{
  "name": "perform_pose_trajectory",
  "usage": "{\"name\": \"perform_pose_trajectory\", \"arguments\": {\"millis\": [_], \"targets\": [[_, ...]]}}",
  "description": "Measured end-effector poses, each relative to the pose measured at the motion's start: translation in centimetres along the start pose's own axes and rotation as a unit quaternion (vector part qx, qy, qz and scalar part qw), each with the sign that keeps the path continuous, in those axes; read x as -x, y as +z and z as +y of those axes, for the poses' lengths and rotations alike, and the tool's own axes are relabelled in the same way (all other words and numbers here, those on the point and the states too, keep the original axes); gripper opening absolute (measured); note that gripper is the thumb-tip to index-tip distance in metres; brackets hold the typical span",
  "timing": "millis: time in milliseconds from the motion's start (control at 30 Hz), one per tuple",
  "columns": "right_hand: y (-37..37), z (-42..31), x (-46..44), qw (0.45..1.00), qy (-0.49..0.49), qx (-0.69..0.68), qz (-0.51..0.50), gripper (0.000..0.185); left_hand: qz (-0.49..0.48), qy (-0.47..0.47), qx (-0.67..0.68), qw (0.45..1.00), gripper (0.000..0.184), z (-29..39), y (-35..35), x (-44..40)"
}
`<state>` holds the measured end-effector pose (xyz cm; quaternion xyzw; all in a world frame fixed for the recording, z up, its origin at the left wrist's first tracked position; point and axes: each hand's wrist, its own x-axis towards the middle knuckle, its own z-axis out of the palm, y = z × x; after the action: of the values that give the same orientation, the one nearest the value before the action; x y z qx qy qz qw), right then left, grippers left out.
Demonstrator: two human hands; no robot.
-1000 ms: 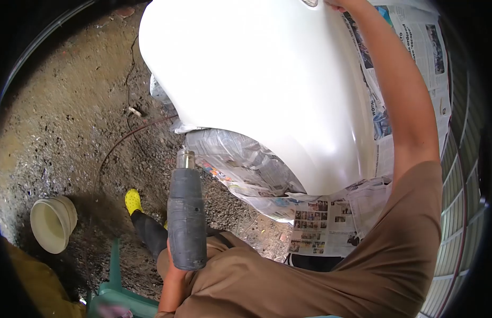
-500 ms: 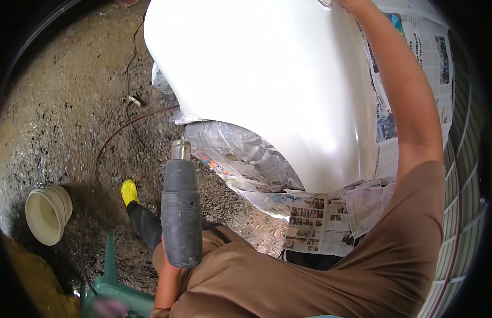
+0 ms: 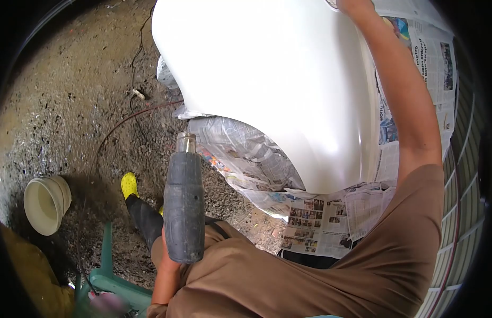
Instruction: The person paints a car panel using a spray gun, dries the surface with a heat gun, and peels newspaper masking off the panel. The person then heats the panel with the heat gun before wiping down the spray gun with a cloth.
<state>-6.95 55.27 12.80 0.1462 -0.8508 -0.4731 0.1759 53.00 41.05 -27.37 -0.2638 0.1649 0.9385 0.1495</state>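
Reading the newspaper (image 3: 445, 108) along the right edge of a white panel (image 3: 256, 79) in the head view, we make out "metro" and "world". A pale bucket (image 3: 63, 200) stands on the gritty ground (image 3: 55, 122), its contents unclear to us. Our left hand (image 3: 165, 254) grasps a grey heat gun (image 3: 184, 206) near the panel's lower-left corner, while our right hand (image 3: 355, 6), partly cut off, is by the upper-right edge; whether it grips we cannot tell.
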Motion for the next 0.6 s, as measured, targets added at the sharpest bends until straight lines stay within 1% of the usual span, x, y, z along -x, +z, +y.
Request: {"name": "perform_pose_trajectory", "arguments": {"millis": [233, 300, 333, 367, 400, 433, 467, 533, 600], "targets": [[0.9, 0.3, 0.4, 0.998, -0.005, 0.060, -0.031, 0.025, -0.002, 0.002, -0.018, 1.000, 0.034, 0.1, 0.5, 0.0], [0.2, 1.0, 1.0, 0.999, 0.008, 0.044, -0.012, 0.024, 0.008, 0.005, -0.047, 0.999, 0.034, 0.0, 0.1, -0.2], [-0.3, 1.2, 1.3, 0.999, 0.012, 0.037, -0.003, 0.023, 0.009, 0.020, -0.102, 0.995, 0.034, 0.2, 0.4, -0.2], [-1.1, 1.5, 1.5, 0.999, 0.023, 0.031, -0.016, 0.023, 0.011, 0.035, -0.157, 0.987, 0.033, 0.4, 0.7, -0.1], [-2.0, 1.8, 1.8, 0.999, 0.034, 0.026, -0.030, 0.024, 0.007, 0.064, -0.252, 0.966, 0.033, 1.4, 1.8, 0.2], [-2.4, 2.1, 2.2, 0.998, 0.047, 0.020, -0.044, 0.024, 0.007, 0.080, -0.295, 0.952, 0.033, 1.5, 2.0, 0.3], [-2.5, 2.3, 2.7, 0.997, 0.039, 0.020, -0.059, 0.025, 0.008, 0.096, -0.338, 0.936, 0.033, 1.7, 2.2, 0.3], [-2.5, 2.7, 3.5, 0.996, 0.025, 0.018, -0.089, 0.027, 0.012, 0.103, -0.334, 0.937, 0.033, 1.2, 1.9, 0.2], [-2.3, 2.8, 4.3, 0.997, 0.018, -0.008, -0.078, 0.028, 0.008, 0.110, -0.348, 0.931, 0.034, 1.4, 2.7, 0.1]]}}
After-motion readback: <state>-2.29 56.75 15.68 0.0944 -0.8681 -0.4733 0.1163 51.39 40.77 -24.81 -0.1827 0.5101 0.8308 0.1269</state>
